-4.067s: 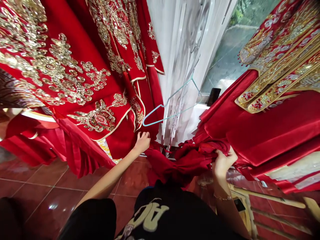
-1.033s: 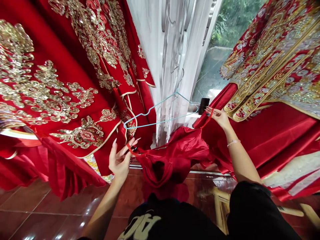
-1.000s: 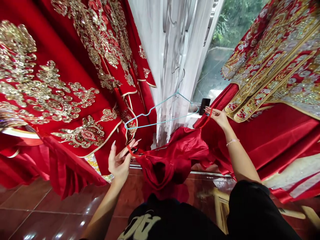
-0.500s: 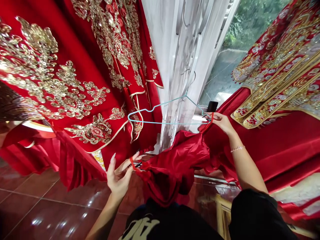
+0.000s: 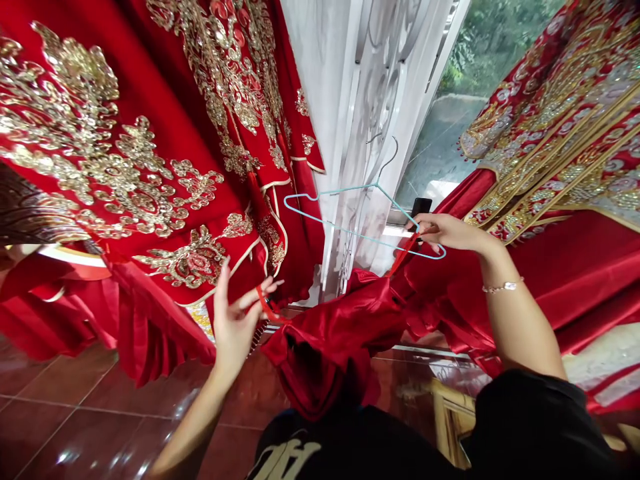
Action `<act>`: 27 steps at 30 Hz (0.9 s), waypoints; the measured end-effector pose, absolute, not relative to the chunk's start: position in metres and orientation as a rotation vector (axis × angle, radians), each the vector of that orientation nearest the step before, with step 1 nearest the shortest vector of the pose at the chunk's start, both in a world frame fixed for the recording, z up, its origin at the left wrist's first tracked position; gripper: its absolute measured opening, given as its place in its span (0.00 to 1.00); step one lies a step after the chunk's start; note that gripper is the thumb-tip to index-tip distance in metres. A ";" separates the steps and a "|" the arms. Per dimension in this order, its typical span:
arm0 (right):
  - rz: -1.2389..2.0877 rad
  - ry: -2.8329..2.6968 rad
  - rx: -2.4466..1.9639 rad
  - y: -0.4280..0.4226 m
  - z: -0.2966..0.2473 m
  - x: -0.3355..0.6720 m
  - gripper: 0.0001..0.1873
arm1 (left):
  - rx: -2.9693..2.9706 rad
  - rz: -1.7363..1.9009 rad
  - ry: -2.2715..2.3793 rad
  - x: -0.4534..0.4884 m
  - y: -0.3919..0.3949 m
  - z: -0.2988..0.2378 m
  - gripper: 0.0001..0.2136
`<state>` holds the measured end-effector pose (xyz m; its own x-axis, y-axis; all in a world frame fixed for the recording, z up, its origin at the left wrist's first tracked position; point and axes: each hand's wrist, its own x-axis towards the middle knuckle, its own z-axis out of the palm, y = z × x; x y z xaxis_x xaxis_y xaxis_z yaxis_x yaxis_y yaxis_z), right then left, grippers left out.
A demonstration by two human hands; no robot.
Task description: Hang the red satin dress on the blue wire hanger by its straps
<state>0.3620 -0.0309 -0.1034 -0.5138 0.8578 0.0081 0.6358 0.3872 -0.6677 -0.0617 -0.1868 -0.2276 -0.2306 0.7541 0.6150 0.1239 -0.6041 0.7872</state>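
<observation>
A red satin garment [image 5: 345, 327] hangs in folds in front of my body, between my hands. My left hand [image 5: 237, 327], at its left side, pinches a thin red strap loop, with thumb raised. On the right, my right hand [image 5: 445, 233] closes on the right arm of a pale blue wire hanger [image 5: 350, 189] and on the garment's other red strap [image 5: 404, 253]. The hanger's right tip pokes out below those fingers. Its left end is free of the garment, and its hook points upward. A small dark piece shows by my left fingertips, too small to name.
Red gowns with gold sequin embroidery [image 5: 165, 180] hang on the left, and a beaded red-and-gold garment [image 5: 560, 127] on the right. Behind are a white metal frame [image 5: 375, 87] and a window [image 5: 495, 60]. A black rectangular object [image 5: 423, 205] and a wooden stool [image 5: 445, 420] are near.
The hanger has shifted right and tilted, its right tip now past my right fingers. My right hand has moved slightly right and up. My left hand has risen a little with its strap.
</observation>
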 end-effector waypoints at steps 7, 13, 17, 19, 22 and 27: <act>0.894 -2.481 -1.249 -0.045 -0.076 0.378 0.11 | 1.342 1.670 1.000 -0.081 -0.107 -0.166 0.40; 1.042 -2.467 -1.271 -0.043 -0.071 0.378 0.11 | 1.319 1.622 0.955 -0.078 -0.056 -0.145 0.37; 1.156 -2.416 -1.259 -0.042 -0.075 0.371 0.12 | 1.423 1.531 0.872 -0.068 -0.039 -0.133 0.34; 1.221 -2.386 -1.249 -0.039 -0.078 0.367 0.13 | 1.489 1.499 0.840 -0.058 -0.032 -0.125 0.33; 1.271 -2.362 -1.229 -0.036 -0.082 0.363 0.11 | 1.658 1.422 0.863 -0.041 -0.022 -0.115 0.29; 1.297 -2.159 -1.217 -0.028 -0.105 0.378 0.18 | 1.966 1.242 1.161 -0.027 -0.012 -0.116 0.16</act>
